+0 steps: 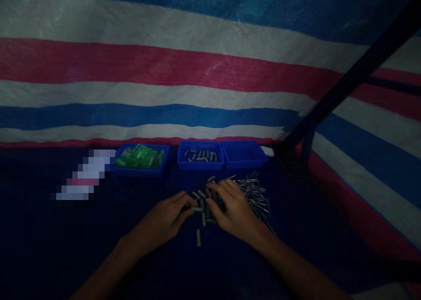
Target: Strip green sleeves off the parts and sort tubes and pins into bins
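In the dim head view, my left hand (174,210) pinches a short grey metal cylinder (196,209) between thumb and forefinger. My right hand (230,205) reaches over a loose pile of similar short cylinders (203,218); its thumb and forefinger are apart, with pieces lying between and under them. Part of the pile is hidden beneath this hand. One cylinder (198,237) lies by itself nearer to me. Just right of my right hand spreads a heap of long thin metal rods (255,192), partly covered by the hand.
Along the back stand three blue trays: one with a green plastic bag (140,156), a middle tray (201,165) holding several cylinders, and a right tray (246,162). A pixelated pale patch (87,175) lies left. A dark slanted post (338,87) rises right, before striped sheeting (148,63).
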The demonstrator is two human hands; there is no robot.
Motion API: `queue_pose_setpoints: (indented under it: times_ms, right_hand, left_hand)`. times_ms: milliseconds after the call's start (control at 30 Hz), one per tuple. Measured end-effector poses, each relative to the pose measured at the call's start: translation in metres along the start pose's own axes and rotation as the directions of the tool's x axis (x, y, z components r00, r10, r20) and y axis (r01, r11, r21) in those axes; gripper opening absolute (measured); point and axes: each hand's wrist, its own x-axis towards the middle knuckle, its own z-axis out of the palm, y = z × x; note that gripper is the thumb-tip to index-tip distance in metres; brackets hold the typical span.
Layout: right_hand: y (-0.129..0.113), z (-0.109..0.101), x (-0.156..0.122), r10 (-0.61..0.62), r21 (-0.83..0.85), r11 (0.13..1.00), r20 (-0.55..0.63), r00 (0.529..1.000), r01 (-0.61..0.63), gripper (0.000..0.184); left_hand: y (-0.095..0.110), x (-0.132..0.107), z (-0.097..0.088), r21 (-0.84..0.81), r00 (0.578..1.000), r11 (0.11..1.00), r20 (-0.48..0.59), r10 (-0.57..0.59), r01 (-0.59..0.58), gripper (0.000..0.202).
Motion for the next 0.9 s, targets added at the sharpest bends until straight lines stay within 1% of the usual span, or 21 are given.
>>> queue_pose_setpoints:
  times_ms: [67,133,233,300,367,433,500,567,633,667,733,833,900]
  right_hand:
    - [-0.006,0.003,-0.004,-0.068,0.047,0.997,0.051,0.996,0.066,0.025]
    - [-0.011,0.006,-0.004,-0.124,0.067,0.991,0.081,0.989,0.119,0.023]
    - [-0.013,0.009,-0.008,-0.163,0.052,0.986,0.064,0.984,0.160,0.014]
    - [-0.012,0.008,-0.009,-0.156,0.015,0.988,0.031,0.987,0.155,0.013]
    - [-0.010,0.007,-0.002,-0.131,-0.039,0.991,-0.004,0.991,0.131,0.015]
    - [-0.007,0.006,0.017,-0.095,-0.096,0.991,-0.031,0.995,0.092,0.018]
    - [-0.003,0.007,0.047,-0.062,-0.153,0.987,-0.045,0.997,0.054,0.021]
    - [0.001,0.009,0.075,-0.038,-0.211,0.977,-0.051,0.998,0.026,0.023]
    - [0.004,0.009,0.090,-0.014,-0.227,0.974,-0.073,0.997,-0.003,0.031]
    - [0.006,0.008,0.090,-0.008,-0.218,0.976,-0.085,0.996,-0.010,0.033]
    - [0.010,0.005,0.075,-0.008,-0.177,0.984,-0.100,0.995,-0.010,0.032]
    - [0.012,-0.001,0.033,-0.011,-0.080,0.997,-0.123,0.992,0.001,0.022]
    - [0.009,-0.003,0.009,0.008,0.004,1.000,-0.134,0.991,-0.008,0.017]
  left_hand:
    - [0.005,0.002,0.001,-0.126,0.998,0.992,-0.051,-0.027,0.021,0.018]
    - [0.011,0.004,0.003,-0.232,0.996,0.972,-0.070,-0.054,0.037,0.021]
    - [0.018,0.004,0.008,-0.323,0.991,0.943,-0.082,-0.107,0.075,0.026]
    - [0.020,0.005,0.011,-0.338,0.984,0.936,-0.110,-0.143,0.098,0.030]
    - [0.020,0.005,0.012,-0.295,0.979,0.952,-0.154,-0.133,0.083,0.030]
    - [0.017,0.005,0.012,-0.187,0.984,0.981,-0.163,-0.074,0.042,0.024]
    - [0.012,0.004,0.012,-0.047,0.993,0.999,-0.118,-0.020,0.014,0.018]
    - [0.007,0.004,0.012,0.074,0.997,0.997,-0.072,-0.007,0.012,0.018]
    - [0.003,0.003,0.014,0.142,0.998,0.990,-0.064,-0.013,0.022,0.020]
    - [0.001,0.003,0.015,0.152,0.997,0.988,-0.070,-0.018,0.028,0.020]
    - [-0.001,0.003,0.016,0.145,0.996,0.989,-0.087,-0.030,0.043,0.019]
    - [-0.001,0.004,0.017,0.099,0.991,0.993,-0.126,-0.052,0.065,0.014]
    - [0.001,0.005,0.017,0.019,0.985,0.998,-0.159,-0.059,0.063,0.014]
